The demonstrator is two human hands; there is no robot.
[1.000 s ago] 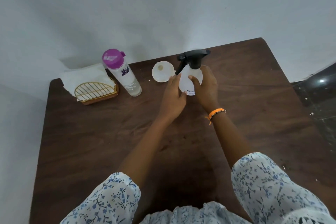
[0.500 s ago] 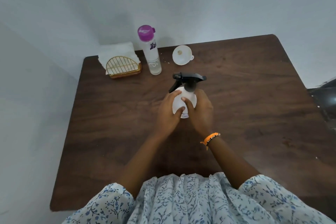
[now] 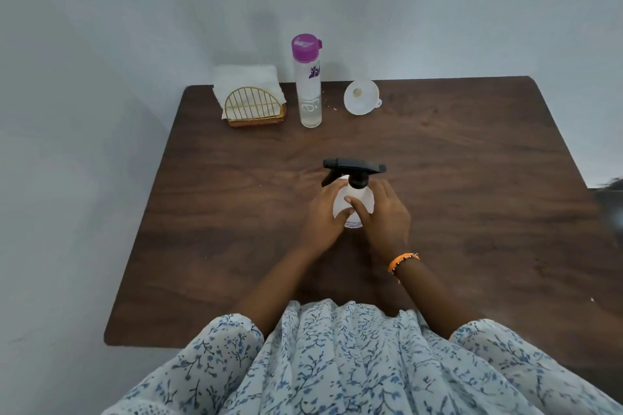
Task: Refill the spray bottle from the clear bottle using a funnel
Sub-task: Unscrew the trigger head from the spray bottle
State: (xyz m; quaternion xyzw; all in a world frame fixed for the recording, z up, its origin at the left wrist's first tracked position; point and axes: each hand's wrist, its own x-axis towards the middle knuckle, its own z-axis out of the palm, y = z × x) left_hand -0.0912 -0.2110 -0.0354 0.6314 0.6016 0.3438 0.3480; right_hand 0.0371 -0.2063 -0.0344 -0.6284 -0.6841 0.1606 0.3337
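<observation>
A white spray bottle (image 3: 358, 196) with a black trigger head stands upright in the middle of the dark wooden table (image 3: 472, 178). My left hand (image 3: 323, 212) wraps its left side and my right hand (image 3: 384, 216) its right side, both gripping the body. The clear bottle (image 3: 307, 91) with a purple cap stands upright at the table's far edge. A white funnel (image 3: 360, 97) lies to the right of it, wide mouth toward me.
A gold wire holder (image 3: 254, 108) with white napkins sits at the far left corner, beside the clear bottle. A white wall rises behind the table. A dark object shows at the right edge of view.
The view has pulled back and the spray bottle, held in both hands, now stands nearer to me, away from the funnel and the clear bottle.
</observation>
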